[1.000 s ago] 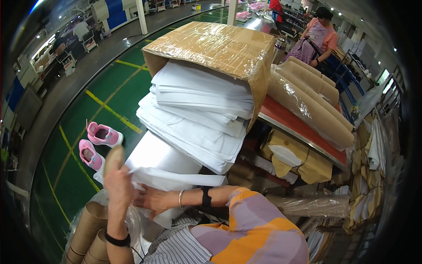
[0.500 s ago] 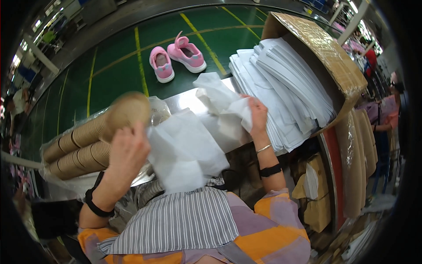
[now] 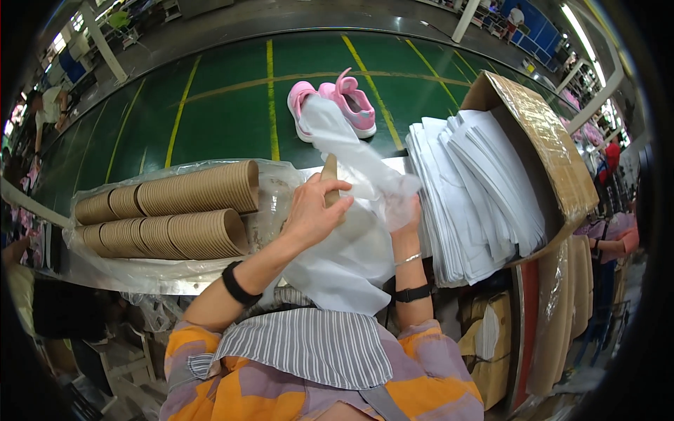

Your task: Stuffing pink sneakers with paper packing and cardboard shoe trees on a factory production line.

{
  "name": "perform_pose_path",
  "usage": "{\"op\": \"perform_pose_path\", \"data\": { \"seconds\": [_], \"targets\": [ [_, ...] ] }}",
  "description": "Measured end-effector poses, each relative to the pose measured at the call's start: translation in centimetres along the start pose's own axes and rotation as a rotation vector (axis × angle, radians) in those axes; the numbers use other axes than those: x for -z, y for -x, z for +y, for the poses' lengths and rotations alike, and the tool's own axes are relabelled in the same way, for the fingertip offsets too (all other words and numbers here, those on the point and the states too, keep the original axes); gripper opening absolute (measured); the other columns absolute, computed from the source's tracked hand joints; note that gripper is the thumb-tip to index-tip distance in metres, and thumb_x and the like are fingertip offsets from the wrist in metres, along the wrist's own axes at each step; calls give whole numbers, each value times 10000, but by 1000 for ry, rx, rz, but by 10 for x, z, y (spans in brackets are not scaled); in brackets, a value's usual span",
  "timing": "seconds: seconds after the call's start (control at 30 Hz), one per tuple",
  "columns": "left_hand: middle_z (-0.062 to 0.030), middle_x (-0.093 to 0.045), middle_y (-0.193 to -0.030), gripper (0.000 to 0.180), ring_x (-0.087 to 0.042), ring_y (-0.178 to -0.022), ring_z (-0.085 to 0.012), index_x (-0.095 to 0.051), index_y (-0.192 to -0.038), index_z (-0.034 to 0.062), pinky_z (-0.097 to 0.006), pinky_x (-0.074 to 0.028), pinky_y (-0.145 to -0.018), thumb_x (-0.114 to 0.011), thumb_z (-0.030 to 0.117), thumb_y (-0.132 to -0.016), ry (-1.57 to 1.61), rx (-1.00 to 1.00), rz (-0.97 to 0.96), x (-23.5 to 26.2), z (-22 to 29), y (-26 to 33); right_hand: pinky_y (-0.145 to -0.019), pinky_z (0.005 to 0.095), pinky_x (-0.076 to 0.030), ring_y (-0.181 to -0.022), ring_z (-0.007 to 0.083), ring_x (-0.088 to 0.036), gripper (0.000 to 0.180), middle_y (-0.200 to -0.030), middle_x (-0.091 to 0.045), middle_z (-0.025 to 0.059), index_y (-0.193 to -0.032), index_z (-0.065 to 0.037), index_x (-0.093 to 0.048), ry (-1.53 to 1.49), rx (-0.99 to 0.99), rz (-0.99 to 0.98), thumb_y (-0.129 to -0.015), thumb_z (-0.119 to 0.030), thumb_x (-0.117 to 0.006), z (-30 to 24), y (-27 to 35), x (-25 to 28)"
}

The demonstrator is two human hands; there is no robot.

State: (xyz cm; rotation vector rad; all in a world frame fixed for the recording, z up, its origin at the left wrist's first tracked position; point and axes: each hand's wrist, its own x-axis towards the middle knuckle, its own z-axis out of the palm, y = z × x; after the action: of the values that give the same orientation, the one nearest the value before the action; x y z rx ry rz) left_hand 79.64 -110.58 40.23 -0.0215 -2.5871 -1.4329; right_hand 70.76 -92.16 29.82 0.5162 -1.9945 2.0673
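Observation:
My left hand (image 3: 316,210) is closed on a curved brown cardboard piece (image 3: 329,170), seen nearly edge-on at the middle of the bench. Crumpled white tissue paper (image 3: 400,193) is gripped in my right hand (image 3: 405,219), just to the right. One strip of it stretches up in front of a pair of pink shoes (image 3: 357,116) with white soles and partly covers the left shoe. More thin white sheets (image 3: 344,270) lie under and in front of my hands, draping over the bench's near edge. The right fingers are partly hidden behind the tissue.
Two rows of nested brown cardboard pieces (image 3: 200,188) lie in clear plastic at left. A stack of white paper (image 3: 449,189) spills from a taped cardboard box (image 3: 544,140) at right. Beyond the metal bench runs a green belt (image 3: 225,105) with yellow lines. Other people are in the background.
My left hand has moved right from the cardboard rows with one piece, up to the tissue. The tissue in my right hand now reaches across the left shoe. The view has shifted.

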Motion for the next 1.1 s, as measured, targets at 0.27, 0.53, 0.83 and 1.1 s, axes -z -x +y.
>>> {"op": "perform_pose_path", "data": {
  "seconds": [0.27,0.53,0.83,1.1],
  "targets": [
    [-198,-541,-958,258,-588,-839,-384,-653,-1008,53,-465,-468,-746,-616,59,-753,-207,8,-78,-26,-57,-14,-896,324,-432,-1001,241,-564,363,-1040,-603,130,-1068,12,-580,413,355,36,-713,85,-574,-59,-38,10],
    [-192,-521,-935,100,-597,-836,-390,-563,-785,-20,-485,-480,-675,-570,-39,-686,-433,-79,-182,-44,-68,-1,-736,372,-469,-788,344,-559,311,-912,-608,139,-976,-14,-628,774,469,-450,-702,-118,-732,12,-75,-26],
    [-184,-571,-1091,512,-593,-999,-275,-422,-1274,36,-369,-459,-880,-597,-4,-795,402,-89,241,6,-6,-23,-635,261,-525,-724,123,-615,272,-891,-649,58,-1032,34,-613,-339,-552,-298,-960,-204,-502,15,-97,3],
    [-124,-623,-974,378,-609,-925,-201,-454,-1172,-17,-339,-469,-842,-608,81,-841,671,18,352,-31,-54,-54,-701,292,-538,-795,168,-641,229,-983,-655,107,-1037,44,-614,-349,-407,-468,-939,-139,-516,-44,-73,-16]
  ]
}}
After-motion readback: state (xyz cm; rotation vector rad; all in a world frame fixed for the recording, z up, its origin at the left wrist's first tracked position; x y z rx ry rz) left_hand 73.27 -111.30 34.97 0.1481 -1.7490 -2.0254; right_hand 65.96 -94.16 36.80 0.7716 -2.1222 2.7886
